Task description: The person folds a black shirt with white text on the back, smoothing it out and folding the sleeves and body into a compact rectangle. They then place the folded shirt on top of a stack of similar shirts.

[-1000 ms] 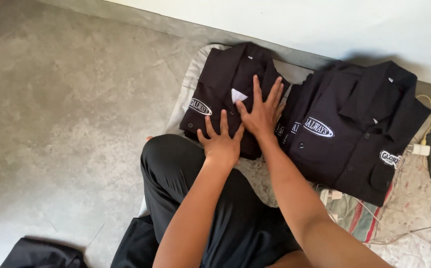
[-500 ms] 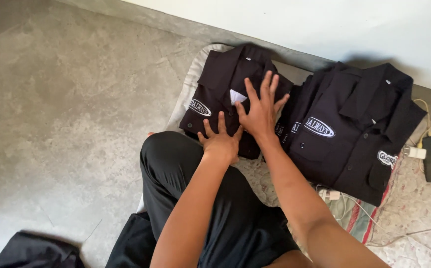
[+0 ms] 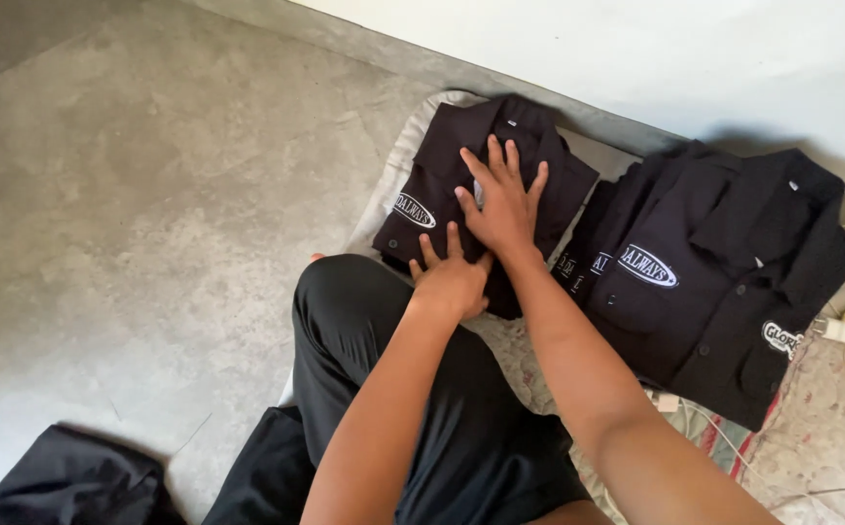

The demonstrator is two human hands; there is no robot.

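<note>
Both hands have shifted little: left hand and right hand press flat, fingers spread, grasping nothing, on the folded black shirt. Uneven pressure could skew its folds.

Soft daylight, sharp focus, black fabric underexposed.

Folded black shirt on pale mat, by the wall.
Collar up top, buttoned front facing up, white oval logo patch on one side; lies flat, slightly angled, just left of a stack of similar black shirts, near edge by the knee.
</note>
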